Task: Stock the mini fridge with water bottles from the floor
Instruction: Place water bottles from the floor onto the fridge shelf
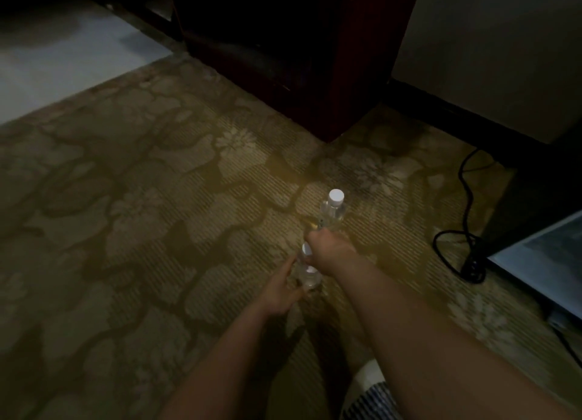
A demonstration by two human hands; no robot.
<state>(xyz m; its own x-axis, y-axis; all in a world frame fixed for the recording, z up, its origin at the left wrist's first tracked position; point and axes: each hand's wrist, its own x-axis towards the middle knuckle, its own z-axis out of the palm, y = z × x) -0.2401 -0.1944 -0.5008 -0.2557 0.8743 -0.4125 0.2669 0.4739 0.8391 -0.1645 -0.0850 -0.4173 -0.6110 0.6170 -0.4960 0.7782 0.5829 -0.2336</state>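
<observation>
Left hand (283, 289) is curled round a clear plastic water bottle (308, 276) stood on the patterned olive carpet (141, 215). Right hand (329, 249) is clenched just beyond it; what is gripped cannot be told. A second white-capped bottle (334, 207) is stood further on, with a dark red cabinet (346, 73) behind and a black cable (466, 180) to the right.

Carpet (126, 199): woven, ribbed texture, matt. Far bottle (333, 213) and near bottle (308, 278): clear glossy plastic, with smooth white caps (336, 196). Cabinet (346, 89) is dark reddish wood with a low sheen; cable (466, 183) has a black matt sheath; pale floor (63, 63) is smooth and hard-looking.
</observation>
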